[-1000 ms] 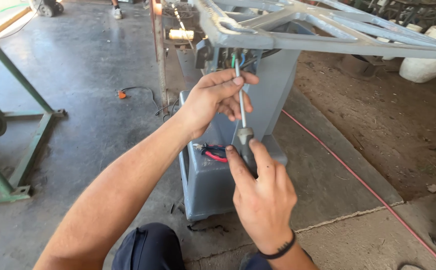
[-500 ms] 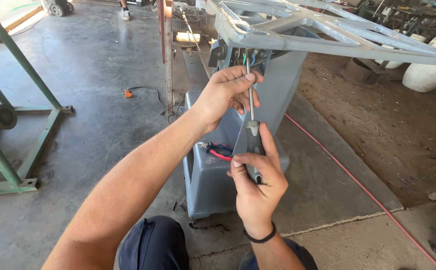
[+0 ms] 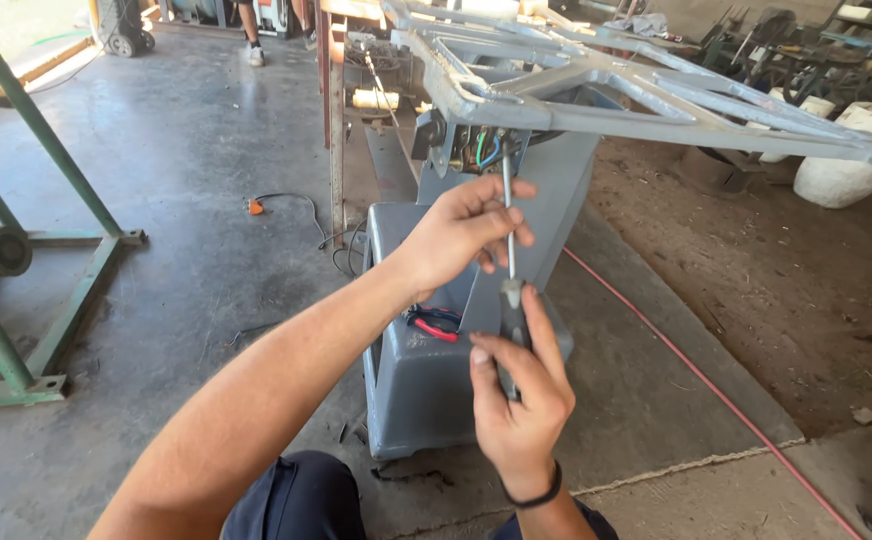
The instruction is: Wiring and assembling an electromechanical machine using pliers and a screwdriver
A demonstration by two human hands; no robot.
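- Workshop, concrete floor [image 3: 186, 200]; grey machine stand [image 3: 426, 380] near centre, metal frame [image 3: 656, 100] on top.
- Screwdriver [image 3: 509, 270] stands near-vertical, long axis up-down, tip up at the wire cluster [image 3: 486, 150] under the frame.
- Right hand [image 3: 516, 400] closed round the handle; left hand [image 3: 461, 235] fingers pinch the shaft.
- Judgement: work at the wiring point underway, tip engaged; wires exposed, not finished.

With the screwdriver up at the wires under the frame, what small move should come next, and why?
Probably a slow twist of the handle by the right hand. The screwdriver stands upright with its tip among the wires under the grey frame, and the left hand pinches the shaft, steadying it. Whether the tip sits in a screw cannot be told.
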